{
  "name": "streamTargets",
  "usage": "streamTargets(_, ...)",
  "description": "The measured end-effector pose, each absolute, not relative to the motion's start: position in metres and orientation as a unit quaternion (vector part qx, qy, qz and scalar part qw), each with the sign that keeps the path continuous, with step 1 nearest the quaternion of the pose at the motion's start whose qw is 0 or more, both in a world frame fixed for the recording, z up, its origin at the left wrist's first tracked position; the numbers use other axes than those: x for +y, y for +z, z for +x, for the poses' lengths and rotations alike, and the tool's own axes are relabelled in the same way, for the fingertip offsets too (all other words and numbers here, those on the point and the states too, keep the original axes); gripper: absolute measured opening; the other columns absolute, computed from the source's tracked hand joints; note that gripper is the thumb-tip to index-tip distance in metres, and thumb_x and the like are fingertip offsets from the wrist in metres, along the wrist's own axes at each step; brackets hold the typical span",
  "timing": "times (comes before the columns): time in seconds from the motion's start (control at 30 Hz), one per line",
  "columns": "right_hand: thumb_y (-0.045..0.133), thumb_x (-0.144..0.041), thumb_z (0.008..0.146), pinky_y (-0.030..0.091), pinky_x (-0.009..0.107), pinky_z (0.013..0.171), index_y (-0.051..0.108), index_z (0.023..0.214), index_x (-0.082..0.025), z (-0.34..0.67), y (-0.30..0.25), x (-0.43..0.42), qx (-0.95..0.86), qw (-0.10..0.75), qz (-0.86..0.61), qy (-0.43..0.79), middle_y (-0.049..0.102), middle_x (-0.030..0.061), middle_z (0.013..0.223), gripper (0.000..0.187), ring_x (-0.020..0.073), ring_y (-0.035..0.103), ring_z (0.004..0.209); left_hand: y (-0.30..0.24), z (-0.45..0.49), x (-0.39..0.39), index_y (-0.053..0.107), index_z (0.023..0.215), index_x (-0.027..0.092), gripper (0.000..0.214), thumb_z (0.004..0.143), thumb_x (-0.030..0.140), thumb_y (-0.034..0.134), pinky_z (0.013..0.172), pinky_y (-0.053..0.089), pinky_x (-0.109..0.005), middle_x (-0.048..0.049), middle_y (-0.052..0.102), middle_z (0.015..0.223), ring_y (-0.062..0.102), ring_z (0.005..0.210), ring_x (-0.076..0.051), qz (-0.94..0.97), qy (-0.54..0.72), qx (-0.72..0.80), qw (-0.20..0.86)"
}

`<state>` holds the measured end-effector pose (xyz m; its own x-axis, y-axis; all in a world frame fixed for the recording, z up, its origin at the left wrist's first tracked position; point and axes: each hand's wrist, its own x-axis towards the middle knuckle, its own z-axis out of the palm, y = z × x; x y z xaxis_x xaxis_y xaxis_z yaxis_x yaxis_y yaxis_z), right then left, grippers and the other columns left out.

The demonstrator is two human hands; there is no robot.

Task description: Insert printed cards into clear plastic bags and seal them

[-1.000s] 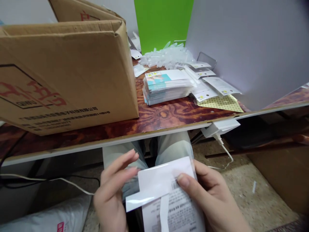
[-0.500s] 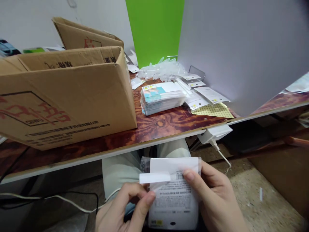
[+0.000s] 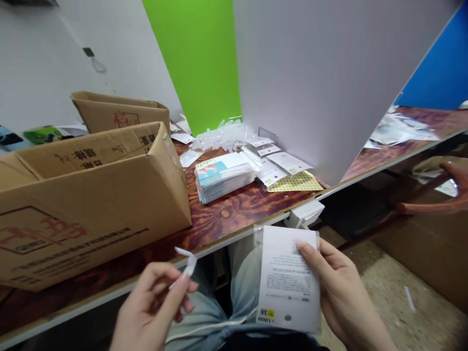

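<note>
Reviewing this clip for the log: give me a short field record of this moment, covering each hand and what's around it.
Left hand: pinches a curled white strip
Right hand: holds a printed white card in a clear sleeve, yellow label at bottom
Nearby: cardboard box; stack of packaged cards on wood-grain table
Other person: hand at right edge

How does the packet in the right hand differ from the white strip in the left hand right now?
The packet in the right hand is flat and rectangular, with printed text and a yellow label; the white strip in the left hand is curled and shows no print. The packet is far larger than the strip. The packet stands nearly upright, gripped at its side, while the strip is pinched at one end. Both are white and thin.
</note>
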<state>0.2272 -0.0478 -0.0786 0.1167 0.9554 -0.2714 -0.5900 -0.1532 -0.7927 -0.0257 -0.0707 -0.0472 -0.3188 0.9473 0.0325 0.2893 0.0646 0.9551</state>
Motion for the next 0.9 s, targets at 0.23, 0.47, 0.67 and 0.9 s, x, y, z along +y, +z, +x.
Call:
streamTargets(0.23, 0.08, -0.042, 0.072, 0.057, 0.02, 0.061, 0.073, 0.089, -0.021, 0.233, -0.085, -0.053, -0.245, 0.65, -0.393, 0.603, 0.074, 0.0039, 0.082, 0.028, 0.0134, 0.067, 0.068, -0.037, 0.043, -0.029, 0.074, 0.09, 0.023, 0.023, 0.087, 0.04, 0.059, 0.068, 0.053, -0.02, -0.0046, 0.071, 0.099, 0.066, 0.087, -0.016, 0.558, 0.417, 0.512, 0.503)
streamTargets(0.47, 0.07, -0.043, 0.083, 0.055, 0.023, 0.059, 0.067, 0.1, -0.021, 0.233, -0.087, -0.053, -0.275, 0.638, -0.363, 0.621, 0.07, 0.0036, 0.082, 0.028, 0.0144, 0.066, 0.068, -0.044, 0.08, -0.041, 0.075, 0.089, 0.021, 0.028, 0.075, 0.045, 0.075, 0.068, 0.054, -0.024, -0.0033, 0.071, 0.082, 0.065, 0.074, -0.016, 0.512, 0.42, 0.447, 0.601)
streamTargets(0.67, 0.05, -0.029, 0.094, 0.052, 0.03, 0.08, 0.056, 0.121, -0.024, 0.23, -0.08, -0.064, -0.48, 0.72, -0.486, 0.124, 0.061, 0.0064, 0.111, 0.029, 0.0176, 0.061, 0.096, -0.048, 0.082, -0.044, 0.077, 0.084, 0.021, 0.021, 0.076, 0.04, 0.075, 0.07, 0.056, -0.024, -0.0045, 0.075, 0.08, 0.07, 0.076, -0.019, 0.485, 0.504, 0.485, 0.525)
streamTargets(0.9, 0.049, -0.02, 0.089, 0.033, 0.042, 0.099, 0.069, 0.108, -0.032, 0.206, -0.066, -0.068, -0.598, 0.571, -0.535, -0.174, 0.05, 0.0059, 0.134, 0.03, 0.0272, 0.045, 0.12, -0.038, 0.081, -0.051, 0.077, 0.087, 0.022, 0.021, 0.075, 0.039, 0.075, 0.073, 0.059, -0.03, -0.0049, 0.076, 0.082, 0.069, 0.073, -0.02, 0.523, 0.515, 0.475, 0.485)
